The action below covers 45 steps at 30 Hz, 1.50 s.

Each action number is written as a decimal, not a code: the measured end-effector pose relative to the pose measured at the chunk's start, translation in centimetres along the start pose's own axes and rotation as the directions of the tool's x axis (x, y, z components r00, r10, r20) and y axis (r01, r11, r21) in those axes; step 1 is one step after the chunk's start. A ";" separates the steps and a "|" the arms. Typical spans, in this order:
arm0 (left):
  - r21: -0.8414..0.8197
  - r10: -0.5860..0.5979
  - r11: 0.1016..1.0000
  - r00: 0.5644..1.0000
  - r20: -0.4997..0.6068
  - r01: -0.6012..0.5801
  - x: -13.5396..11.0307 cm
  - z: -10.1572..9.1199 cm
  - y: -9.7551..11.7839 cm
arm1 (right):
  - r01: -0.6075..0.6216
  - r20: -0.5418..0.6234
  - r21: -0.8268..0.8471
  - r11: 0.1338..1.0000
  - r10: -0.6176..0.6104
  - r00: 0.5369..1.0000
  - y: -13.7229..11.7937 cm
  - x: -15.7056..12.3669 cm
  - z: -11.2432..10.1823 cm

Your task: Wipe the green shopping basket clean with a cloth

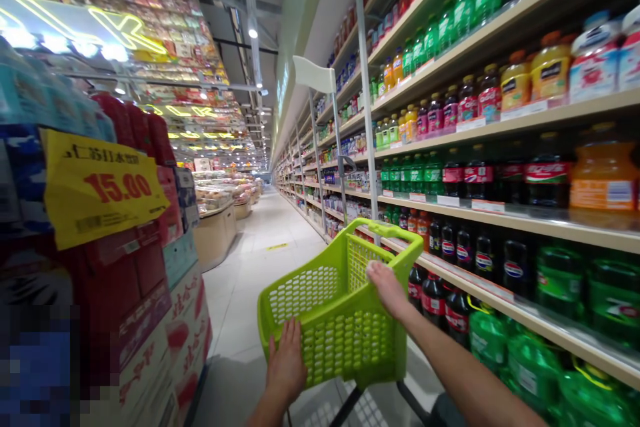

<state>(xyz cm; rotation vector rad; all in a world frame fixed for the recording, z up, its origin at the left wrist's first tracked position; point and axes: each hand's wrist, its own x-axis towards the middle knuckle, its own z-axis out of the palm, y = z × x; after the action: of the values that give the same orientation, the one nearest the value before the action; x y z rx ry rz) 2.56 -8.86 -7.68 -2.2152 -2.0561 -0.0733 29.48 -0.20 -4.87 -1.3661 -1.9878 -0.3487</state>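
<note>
A lime-green plastic shopping cart (345, 340) with lattice sides stands in front of me, turned at an angle across the aisle. My right hand (387, 288) is closed over its near top rim, close to the handle end. Against the left part of the same near side lies my left hand (287, 357), its fingers stretched out and the tips at the rim. Through the visible part of the basket I make out only bare lattice; the bottom is hidden by the near wall. Dark metal legs show below the basket.
Drink shelves (480, 140) full of bottles line the right side, close to the cart. On the left rise stacked cartons (175, 320) with a yellow price sign (103, 187). A tiled aisle (260, 227) runs ahead past low display bins (215, 223).
</note>
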 end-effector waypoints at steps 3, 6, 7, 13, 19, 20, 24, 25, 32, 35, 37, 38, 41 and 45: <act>-0.017 -0.021 1.000 1.000 0.013 0.022 -0.2 0.4 0.3 | -0.079 -0.004 -0.025 0.997 0.079 0.997 0.3 0.2 -0.4; -0.052 -0.005 0.999 1.000 0.022 0.006 -0.1 0.5 1.0 | 0.105 0.057 0.065 0.992 -0.109 0.992 -4.2 -1.1 2.7; -0.066 0.019 0.998 0.999 0.026 -0.018 -0.1 0.4 1.0 | 0.188 0.060 0.116 0.975 -0.196 0.979 -5.8 -1.7 3.9; -0.047 -0.015 0.999 0.999 0.040 0.017 -0.2 -0.2 -1.4 | 0.141 -0.016 0.215 0.966 -0.141 0.990 -3.9 -1.8 4.6; -0.018 -0.039 0.999 0.995 0.092 0.041 -0.5 0.5 -1.8 | 0.031 -0.029 0.223 0.974 -0.026 0.999 -2.9 -2.2 5.2; -0.016 -0.039 0.999 0.995 0.093 0.040 -0.6 0.6 -1.6 | 0.098 -0.024 0.259 0.961 -0.095 0.995 -4.6 -2.8 5.9; -0.023 -0.004 1.000 0.996 0.084 0.006 -1.1 1.0 -0.5 | 0.324 -0.034 0.369 0.871 -0.336 0.941 -9.8 -4.8 7.4; -0.033 0.009 0.999 0.997 0.077 -0.006 -1.3 1.0 -0.2 | 0.337 -0.032 0.379 0.862 -0.352 0.936 -9.8 -4.9 7.3; -0.165 0.193 0.969 0.980 0.038 -0.184 -2.3 0.2 1.3 | -0.140 -0.111 0.294 0.945 0.179 0.978 -1.4 -4.1 6.4; -0.225 0.142 0.966 0.988 0.068 -0.123 -1.8 -0.6 0.1 | -0.140 -0.113 0.286 0.948 0.178 0.977 0.6 -4.3 6.6; -0.212 0.124 0.972 0.988 0.097 -0.101 -1.6 -0.9 -0.9 | -0.148 -0.080 0.282 0.948 0.177 0.981 1.1 -4.1 6.3; -0.200 0.140 0.973 0.984 0.108 -0.117 -1.5 -1.0 -1.3 | -0.155 -0.063 0.280 0.947 0.179 0.982 1.3 -4.0 6.1; -0.195 0.196 0.966 0.973 0.119 -0.170 -1.4 -0.5 -1.0 | -0.164 -0.038 0.282 0.945 0.181 0.983 0.8 -3.3 5.2; -0.194 0.190 0.966 0.978 0.086 -0.171 -1.1 1.0 1.3 | -0.051 -0.009 0.320 0.946 0.057 0.998 -2.0 -3.9 4.3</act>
<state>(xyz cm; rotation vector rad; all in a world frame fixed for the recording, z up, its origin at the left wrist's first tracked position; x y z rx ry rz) 3.77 -9.96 -8.92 -2.5603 -1.9585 -0.1412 26.78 -1.37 -10.34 -1.2007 -1.8895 -0.0091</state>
